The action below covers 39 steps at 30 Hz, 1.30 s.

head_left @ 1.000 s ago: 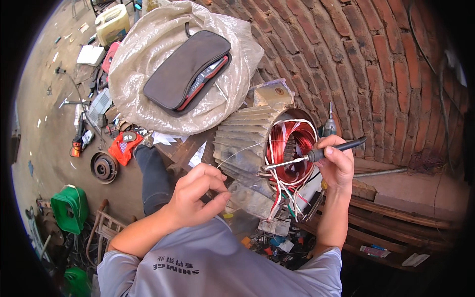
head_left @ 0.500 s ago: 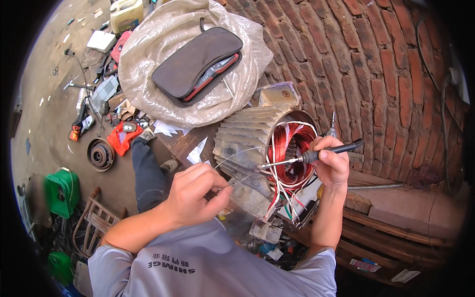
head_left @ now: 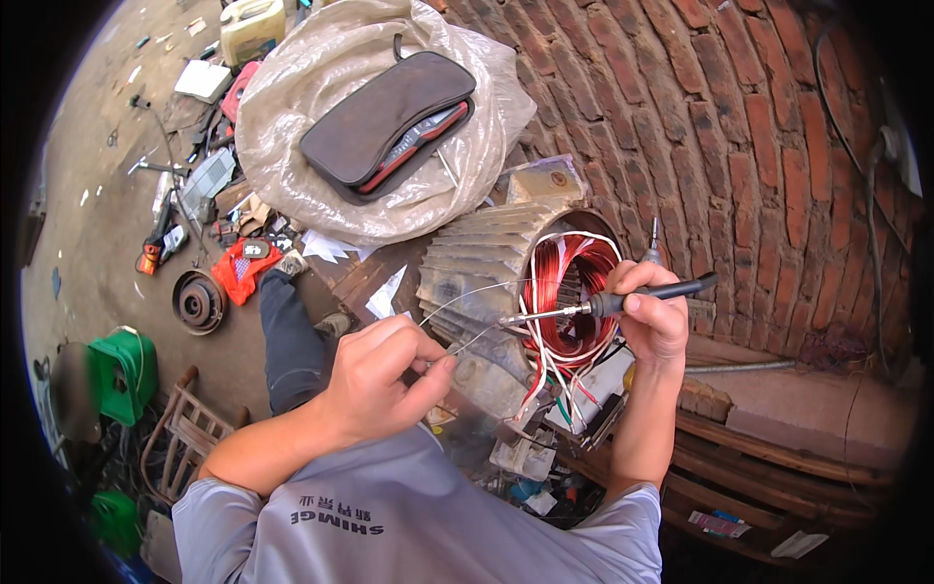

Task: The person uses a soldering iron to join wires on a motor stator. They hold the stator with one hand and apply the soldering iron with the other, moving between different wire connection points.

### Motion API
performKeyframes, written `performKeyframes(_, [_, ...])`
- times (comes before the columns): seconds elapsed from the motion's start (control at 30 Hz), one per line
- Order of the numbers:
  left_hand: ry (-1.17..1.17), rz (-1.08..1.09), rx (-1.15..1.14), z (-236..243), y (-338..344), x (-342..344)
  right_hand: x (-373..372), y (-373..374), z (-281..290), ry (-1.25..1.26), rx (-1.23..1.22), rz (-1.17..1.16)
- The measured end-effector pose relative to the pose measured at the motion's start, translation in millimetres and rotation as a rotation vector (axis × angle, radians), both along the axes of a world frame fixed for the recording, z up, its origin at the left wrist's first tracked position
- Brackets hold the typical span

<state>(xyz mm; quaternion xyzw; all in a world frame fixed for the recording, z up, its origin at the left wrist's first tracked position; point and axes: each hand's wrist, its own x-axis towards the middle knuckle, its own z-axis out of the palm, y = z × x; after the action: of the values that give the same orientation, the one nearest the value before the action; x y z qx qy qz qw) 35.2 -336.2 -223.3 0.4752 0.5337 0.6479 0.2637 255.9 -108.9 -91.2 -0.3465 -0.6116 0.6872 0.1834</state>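
My right hand [head_left: 654, 313] is closed around the black handle of a soldering iron [head_left: 605, 304], whose metal shaft points left. Pinched between the fingers of my left hand [head_left: 394, 375] is a thin silvery solder wire [head_left: 474, 341]. One end of it reaches close to the iron's tip; whether they touch is too fine to tell. The rest loops up toward the windings. Below and behind the iron lies a ribbed grey motor housing [head_left: 465, 255] on its side. Inside its open end are red copper windings [head_left: 556, 265], with white-sleeved leads [head_left: 552, 370] hanging out.
Beyond the motor, a brown zip case [head_left: 389, 122] rests on a plastic-covered round top [head_left: 268, 175]. A brick wall [head_left: 720, 156] rises at the right, above wooden slats [head_left: 778, 467]. Left on the floor are scattered tools, a round metal part [head_left: 198, 302], a green bucket [head_left: 125, 375] and a wooden chair [head_left: 190, 428].
The iron's tip has shifted slightly left and down. The solder wire's end now lies nearer the tip, and its loop has risen a little.
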Motion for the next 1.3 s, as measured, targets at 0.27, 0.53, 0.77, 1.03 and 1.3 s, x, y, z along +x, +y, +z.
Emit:
performKeyframes(0.27, [-0.010,-0.006,-0.026,0,-2,3,-5,3,2,0.001,0.025,0.051])
performKeyframes(0.53, [0.011,-0.011,-0.047,5,-2,5,-5,10,4,-0.013,0.059,0.118])
performKeyframes(0.77, [0.030,0.000,-0.053,10,-1,8,-13,14,7,-0.042,0.078,0.165])
performKeyframes(1.03, [0.011,0.025,-0.059,13,-3,13,-14,18,9,-0.073,0.108,0.203])
performKeyframes(1.3, [0.029,0.058,-0.085,12,-3,16,-20,20,12,-0.074,0.130,0.238])
